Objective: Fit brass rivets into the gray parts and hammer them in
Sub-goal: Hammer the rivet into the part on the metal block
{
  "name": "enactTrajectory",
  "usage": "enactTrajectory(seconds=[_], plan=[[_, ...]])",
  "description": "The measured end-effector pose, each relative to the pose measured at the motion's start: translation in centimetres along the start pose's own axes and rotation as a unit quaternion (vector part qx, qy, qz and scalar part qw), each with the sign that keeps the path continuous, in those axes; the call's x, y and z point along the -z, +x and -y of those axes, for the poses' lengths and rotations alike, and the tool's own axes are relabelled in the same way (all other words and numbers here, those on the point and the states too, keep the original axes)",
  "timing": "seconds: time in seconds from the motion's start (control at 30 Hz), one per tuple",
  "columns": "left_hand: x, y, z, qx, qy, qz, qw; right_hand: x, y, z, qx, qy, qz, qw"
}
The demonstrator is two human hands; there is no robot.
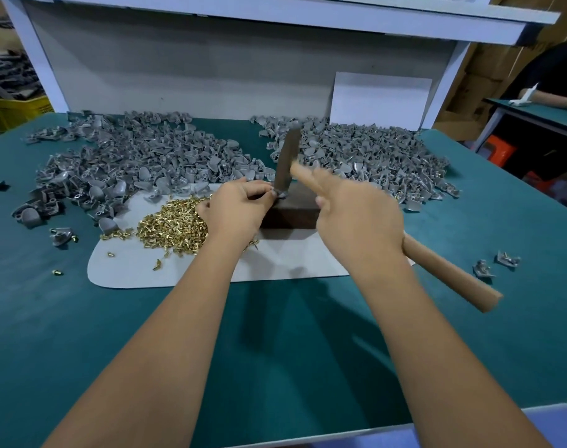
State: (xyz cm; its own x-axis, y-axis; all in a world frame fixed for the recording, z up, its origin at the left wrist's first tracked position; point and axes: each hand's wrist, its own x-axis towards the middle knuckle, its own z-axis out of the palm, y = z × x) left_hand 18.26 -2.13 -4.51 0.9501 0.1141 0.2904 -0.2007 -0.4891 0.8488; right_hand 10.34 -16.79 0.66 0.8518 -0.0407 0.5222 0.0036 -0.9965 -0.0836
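- Head view: a gray part (280, 194) is pinched on the block (292, 211) by the left hand (237, 208).
- A hammer (287, 160) is gripped by the right hand (359, 221), its head at the part.
- Large piles (140, 163) beyond the hands suggest much is left.

Left hand (235, 210) pinching, right hand (356, 221) gripping (motion-blurred).

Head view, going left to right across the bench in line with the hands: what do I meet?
Left heap of gray parts → brass rivets → left hand → dark block → right hand → hammer handle → two loose gray parts.
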Motion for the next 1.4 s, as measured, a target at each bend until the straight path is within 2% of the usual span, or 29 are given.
enactTrajectory(seconds=[0.1, 0.23, 0.33, 0.43, 0.63, 0.8, 1.0, 1.17, 1.3, 1.4], plan=[[0.1, -0.2, 0.0, -0.008, -0.033, 0.002, 0.999, 0.5, 0.8, -0.1, 0.009, 0.021, 0.028, 0.999], [-0.1, 0.0, 0.2, 0.002, 0.037, -0.017, 0.999, 0.9, 3.0, -0.3, -0.052, 0.116, -0.033, 0.991], [-0.1, -0.2, 0.1, 0.0, 0.089, -0.018, 0.996, 0.1, 4.1, -0.5, -0.121, 0.113, -0.06, 0.984], [-0.1, -0.3, 0.2, -0.004, 0.074, -0.017, 0.997, -1.6, 3.4, -1.2, -0.171, 0.085, -0.043, 0.981], [0.0, -0.2, 0.6, 0.003, 0.018, 0.003, 1.0, -4.7, 1.3, -3.2, -0.216, 0.105, 0.053, 0.969], [0.0, -0.2, 0.3, 0.015, -0.005, 0.001, 1.0, -5.0, 1.0, -3.5, -0.215, 0.058, 0.09, 0.971], [0.9, -0.6, -0.2, 0.013, -0.051, 0.029, 0.998, -5.3, 1.1, -3.1, -0.22, 0.032, 0.048, 0.974], [1.6, -0.7, -0.7, -0.027, -0.01, 0.046, 0.999, -5.3, 1.3, -3.1, -0.217, 0.024, 0.018, 0.976], [1.6, -1.0, -0.9, -0.039, -0.04, 0.063, 0.996, -5.3, 1.3, -3.1, -0.19, 0.001, 0.0, 0.982], [1.5, -1.1, -0.9, -0.045, -0.048, 0.054, 0.996, -5.1, 1.1, -2.8, -0.151, 0.028, -0.045, 0.987]])
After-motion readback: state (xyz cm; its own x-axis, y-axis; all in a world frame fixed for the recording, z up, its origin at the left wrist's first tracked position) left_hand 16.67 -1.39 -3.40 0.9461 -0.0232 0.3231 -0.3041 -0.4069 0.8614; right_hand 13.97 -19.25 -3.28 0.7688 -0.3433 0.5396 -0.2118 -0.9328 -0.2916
